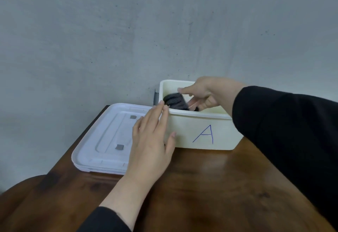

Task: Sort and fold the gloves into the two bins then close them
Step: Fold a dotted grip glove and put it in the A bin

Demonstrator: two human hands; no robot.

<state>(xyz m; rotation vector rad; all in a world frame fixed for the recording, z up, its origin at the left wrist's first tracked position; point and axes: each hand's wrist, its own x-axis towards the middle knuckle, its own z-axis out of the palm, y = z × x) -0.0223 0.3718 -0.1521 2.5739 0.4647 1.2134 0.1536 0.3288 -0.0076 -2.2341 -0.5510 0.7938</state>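
Note:
A cream bin marked with a blue letter A stands at the back of the wooden table. Inside it lies a folded dark grey glove, partly hidden by the bin's front wall. My right hand reaches into the bin from the right and holds the glove with curled fingers, the index finger stretched over it. My left hand lies flat with straight fingers against the bin's left front corner, fingertips at the rim.
White lids, stacked, lie flat on the table to the left of the bin, near the table's left edge. A grey concrete wall stands right behind the bin. Bare wooden table stretches toward me.

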